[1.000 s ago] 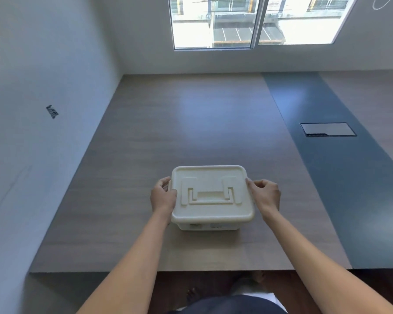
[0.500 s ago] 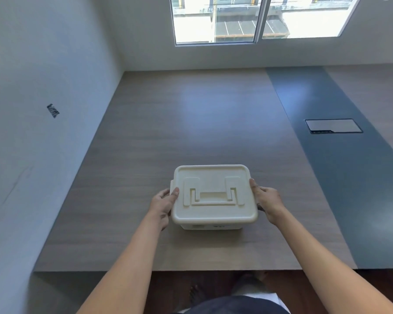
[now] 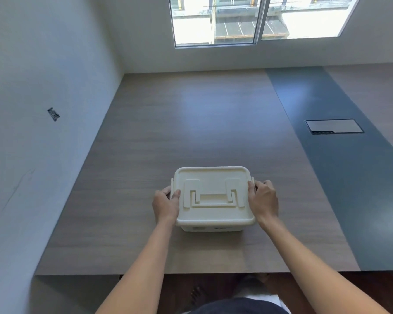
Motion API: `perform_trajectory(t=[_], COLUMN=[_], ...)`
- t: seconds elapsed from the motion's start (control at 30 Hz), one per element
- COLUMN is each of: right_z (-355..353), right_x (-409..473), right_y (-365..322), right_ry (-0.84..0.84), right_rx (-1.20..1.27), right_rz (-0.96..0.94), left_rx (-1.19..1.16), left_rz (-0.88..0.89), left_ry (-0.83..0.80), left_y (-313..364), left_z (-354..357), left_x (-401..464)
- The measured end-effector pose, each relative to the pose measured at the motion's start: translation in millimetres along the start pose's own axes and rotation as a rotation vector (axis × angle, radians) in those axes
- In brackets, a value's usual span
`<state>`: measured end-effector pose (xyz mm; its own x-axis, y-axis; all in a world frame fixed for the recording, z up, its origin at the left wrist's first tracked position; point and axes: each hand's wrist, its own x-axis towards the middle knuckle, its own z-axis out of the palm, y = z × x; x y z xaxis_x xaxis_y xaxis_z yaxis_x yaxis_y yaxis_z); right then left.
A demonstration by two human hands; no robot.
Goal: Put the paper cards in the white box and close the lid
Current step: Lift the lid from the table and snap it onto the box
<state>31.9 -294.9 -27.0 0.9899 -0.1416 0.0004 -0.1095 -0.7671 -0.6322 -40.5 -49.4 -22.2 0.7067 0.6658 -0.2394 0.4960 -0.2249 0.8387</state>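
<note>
The white box [image 3: 213, 214] stands on the wooden table [image 3: 191, 132] near its front edge, with its lid on and the flat carry handle folded down on top. My left hand [image 3: 165, 203] grips the box's left side, thumb on the lid's edge and fingers around the side latch. My right hand [image 3: 262, 199] holds the right side the same way, fingers curled over the right latch. No paper cards are visible; the lid hides the inside of the box.
A white wall runs along the table's left side. A dark blue-grey strip [image 3: 340, 177] crosses the table on the right, with a rectangular cable hatch [image 3: 334, 126] set in it. A window is at the back. The floor and my feet show below the front edge.
Both hands have shifted on the box's sides, dropping lower and then coming up around the side latches. The box has stayed in place with its lid on.
</note>
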Motion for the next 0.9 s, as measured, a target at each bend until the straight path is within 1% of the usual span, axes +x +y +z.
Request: perform_trajectory(t=[0.1,0.27,0.43,0.6,0.73,0.8,0.9], right_z=[0.2,2.4,6.6,9.9,14.4,13.3,13.2], right_x=[0.1,1.6,25.7,59.5,80.2,83.2,75.2], right_y=[-1.6,0.9,-10.7,-22.8,-23.6,-18.7,0.8], right_ry=[0.023,0.042,0.008,-0.019,-0.057,-0.061,-0.018], right_rx=[-0.006,0.014,-0.013,-0.085,-0.127,-0.091,0.033], right_rz=[-0.026,-0.043,-0.042,-0.022,-0.027,-0.038,-0.036], left_rx=[0.073,0.104,0.076,0.055,0.063,0.007,-0.191], left_rz=[0.024,0.059,0.038,0.010,0.037,0.060,0.005], left_ry=[0.045,0.034,0.056,0.012,-0.014,0.038,0.152], left_y=[3.3,0.9,12.4,27.4,17.4,17.0,7.2], left_z=[3.0,4.6,12.9,22.1,31.8,30.1,23.6], left_x=[-1.8,4.9,21.5,44.5,73.0,73.2,64.8])
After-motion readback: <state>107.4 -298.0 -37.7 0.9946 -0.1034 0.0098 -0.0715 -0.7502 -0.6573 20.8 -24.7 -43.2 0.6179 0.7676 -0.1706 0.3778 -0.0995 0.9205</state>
